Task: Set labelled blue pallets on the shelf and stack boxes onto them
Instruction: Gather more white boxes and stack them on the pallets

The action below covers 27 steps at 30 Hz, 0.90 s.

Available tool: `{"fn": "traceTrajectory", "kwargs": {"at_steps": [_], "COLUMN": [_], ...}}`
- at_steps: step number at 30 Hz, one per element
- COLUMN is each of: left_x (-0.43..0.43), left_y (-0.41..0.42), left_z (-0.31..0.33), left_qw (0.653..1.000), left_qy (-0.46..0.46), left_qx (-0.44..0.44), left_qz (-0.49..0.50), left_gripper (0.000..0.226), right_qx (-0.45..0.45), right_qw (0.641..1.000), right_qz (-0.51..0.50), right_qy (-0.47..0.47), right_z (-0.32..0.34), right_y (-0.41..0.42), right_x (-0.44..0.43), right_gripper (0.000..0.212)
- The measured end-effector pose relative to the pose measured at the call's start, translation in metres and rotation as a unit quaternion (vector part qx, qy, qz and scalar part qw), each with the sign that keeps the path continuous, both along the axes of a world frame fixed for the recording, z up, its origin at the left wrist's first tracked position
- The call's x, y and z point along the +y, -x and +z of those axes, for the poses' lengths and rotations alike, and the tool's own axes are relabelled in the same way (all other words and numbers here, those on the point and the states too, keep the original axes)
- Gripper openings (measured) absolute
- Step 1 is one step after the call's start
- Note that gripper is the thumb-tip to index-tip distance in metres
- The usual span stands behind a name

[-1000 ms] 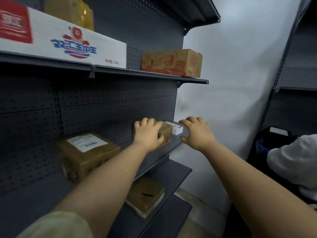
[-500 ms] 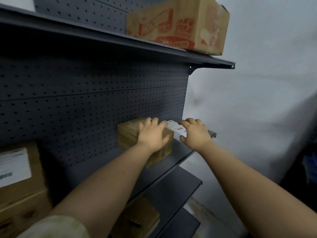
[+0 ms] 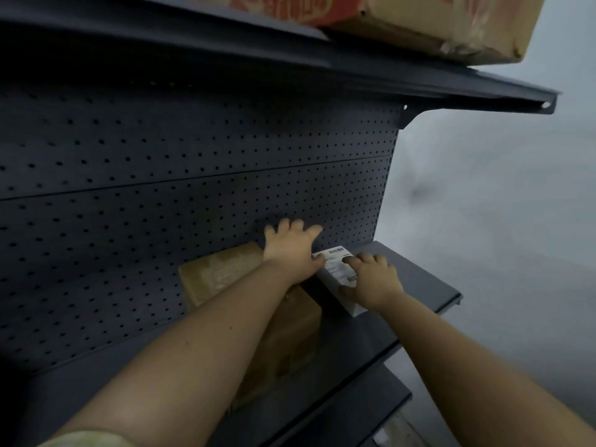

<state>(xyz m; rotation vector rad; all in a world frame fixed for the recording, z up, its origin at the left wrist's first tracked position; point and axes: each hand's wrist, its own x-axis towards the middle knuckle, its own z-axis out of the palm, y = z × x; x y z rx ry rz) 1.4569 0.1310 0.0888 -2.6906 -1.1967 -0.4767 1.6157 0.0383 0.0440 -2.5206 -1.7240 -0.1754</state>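
Observation:
A brown cardboard box (image 3: 222, 275) stands on the dark grey shelf (image 3: 416, 285), close to the pegboard back. My left hand (image 3: 292, 251) lies on its top with the fingers spread toward the far edge. Beside it on the right sits a small white box (image 3: 335, 269) with a printed label. My right hand (image 3: 372, 280) holds that white box, fingers bent over its top and thumb on its near side. No blue pallet is in view.
The upper shelf (image 3: 483, 91) overhangs close above and carries a red-printed carton (image 3: 435, 24). The perforated back panel (image 3: 193, 188) closes off the rear. A lower shelf (image 3: 364, 411) juts out below. A pale wall (image 3: 500, 204) stands right of the shelf end.
The view has moved closer to the shelf. My right hand has dropped onto the white labelled box. My left hand has slid further over the brown box's top.

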Motion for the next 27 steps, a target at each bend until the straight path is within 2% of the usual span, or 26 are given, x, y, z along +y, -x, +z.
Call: {"fn": "traceTrajectory", "kwargs": {"at_steps": [8, 13, 20, 27], "left_x": [0.012, 0.013, 0.009, -0.003], "left_y": [-0.021, -0.028, -0.022, 0.015], "left_z": [-0.019, -0.02, -0.011, 0.024], "left_qw": [0.999, 0.997, 0.998, 0.998], "left_qy": [0.037, 0.06, 0.059, 0.011], "left_qx": [0.034, 0.036, -0.006, -0.056], "left_qz": [-0.013, -0.03, -0.031, 0.005], "left_gripper": [0.061, 0.059, 0.051, 0.046], "right_qx": [0.055, 0.085, 0.061, 0.037], "right_qw": [0.997, 0.994, 0.994, 0.97], "right_qz": [-0.017, -0.038, -0.032, 0.022], "right_qy": [0.052, 0.061, -0.083, -0.24], "right_z": [-0.029, -0.047, -0.041, 0.006], "right_y": [-0.023, -0.026, -0.022, -0.006], "right_x": [0.029, 0.034, 0.022, 0.002], "right_gripper": [0.083, 0.076, 0.065, 0.065]}}
